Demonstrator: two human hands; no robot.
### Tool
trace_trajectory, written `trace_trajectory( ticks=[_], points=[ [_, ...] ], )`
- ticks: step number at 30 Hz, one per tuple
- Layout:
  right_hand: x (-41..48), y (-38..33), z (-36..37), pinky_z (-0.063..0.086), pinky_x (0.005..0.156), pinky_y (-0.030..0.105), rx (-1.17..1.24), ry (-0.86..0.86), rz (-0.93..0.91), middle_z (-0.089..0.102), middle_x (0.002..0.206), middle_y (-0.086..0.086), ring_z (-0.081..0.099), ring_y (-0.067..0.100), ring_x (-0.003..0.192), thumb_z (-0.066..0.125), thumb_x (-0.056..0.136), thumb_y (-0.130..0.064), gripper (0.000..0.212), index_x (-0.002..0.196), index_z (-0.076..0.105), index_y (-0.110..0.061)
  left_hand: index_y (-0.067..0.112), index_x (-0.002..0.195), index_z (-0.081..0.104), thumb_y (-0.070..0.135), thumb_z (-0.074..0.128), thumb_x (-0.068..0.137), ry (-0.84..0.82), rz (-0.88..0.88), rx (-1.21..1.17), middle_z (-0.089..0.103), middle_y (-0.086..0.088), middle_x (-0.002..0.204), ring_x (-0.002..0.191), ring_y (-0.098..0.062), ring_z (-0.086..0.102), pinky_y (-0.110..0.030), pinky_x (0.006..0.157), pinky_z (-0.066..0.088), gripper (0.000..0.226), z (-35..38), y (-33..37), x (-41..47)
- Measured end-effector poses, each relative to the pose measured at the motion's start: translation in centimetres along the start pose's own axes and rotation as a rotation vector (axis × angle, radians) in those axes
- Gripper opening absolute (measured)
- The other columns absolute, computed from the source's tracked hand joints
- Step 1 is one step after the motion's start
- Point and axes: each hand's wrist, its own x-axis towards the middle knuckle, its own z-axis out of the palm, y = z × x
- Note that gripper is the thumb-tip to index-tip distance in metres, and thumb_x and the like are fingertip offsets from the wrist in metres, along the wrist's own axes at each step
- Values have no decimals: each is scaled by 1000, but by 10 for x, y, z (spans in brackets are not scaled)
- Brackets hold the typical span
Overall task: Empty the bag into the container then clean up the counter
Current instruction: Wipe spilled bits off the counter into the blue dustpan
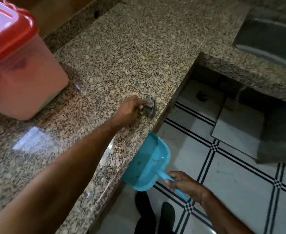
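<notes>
My left hand [128, 109] reaches across the speckled granite counter [115, 53] and grips a grey cloth [149, 107] pressed on the surface near the counter's front edge. My right hand [183, 183] holds the handle of a blue dustpan [147, 164], which sits just below the counter's edge and carries a few crumbs. A pink container [20, 78] with a red lid [7, 41] stands closed at the far left of the counter. No bag is in view.
A steel sink [270, 39] lies at the upper right. White floor tiles with dark stripes [223, 166] spread below the counter, with a loose tile [240, 125] leaning under the sink. My dark shoes [155, 217] show at the bottom.
</notes>
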Motion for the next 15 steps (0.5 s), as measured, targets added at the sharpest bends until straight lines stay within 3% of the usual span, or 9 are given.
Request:
trace_trajectory(
  ticks=[4,7,9,11,13,15],
  points=[
    [0,5,-1,50,78,22,42,8,1,65,78,-5,61,8,77,68,96,-23,19,106,70,-7,35,133,63,52,36,98,105,-55,68,64,-11,111,84,-20,65,-34,67,63,48,-2,-20,27],
    [0,11,1,50,82,27,67,3,1,67,81,-6,63,9,79,68,97,-22,13,103,71,-11,30,128,68,41,42,105,61,36,33,62,-6,104,77,-6,61,-14,59,52,37,8,10,20],
    [-2,15,3,52,83,25,52,0,5,68,86,-3,64,9,83,67,97,-24,19,109,70,-9,24,112,74,37,41,109,86,110,-84,59,-1,91,71,1,61,-14,53,50,36,12,26,-5],
    [-5,18,6,52,81,22,31,-2,12,67,87,-2,63,8,81,66,98,-25,24,112,69,-5,43,96,70,40,39,109,147,166,-73,64,-4,88,73,-6,66,-29,54,56,34,11,23,-37],
    [-9,21,9,54,84,26,17,-5,27,66,85,-2,63,8,80,66,98,-26,26,111,68,-4,48,96,69,30,45,108,123,128,-130,60,5,83,65,-3,58,-24,51,51,32,11,17,-69],
    [-13,20,14,55,93,36,10,-12,33,67,84,-3,63,10,82,66,97,-27,25,109,69,-5,30,106,74,23,50,105,65,75,-81,55,7,86,66,0,51,-23,57,49,25,9,9,-92]
  ],
)
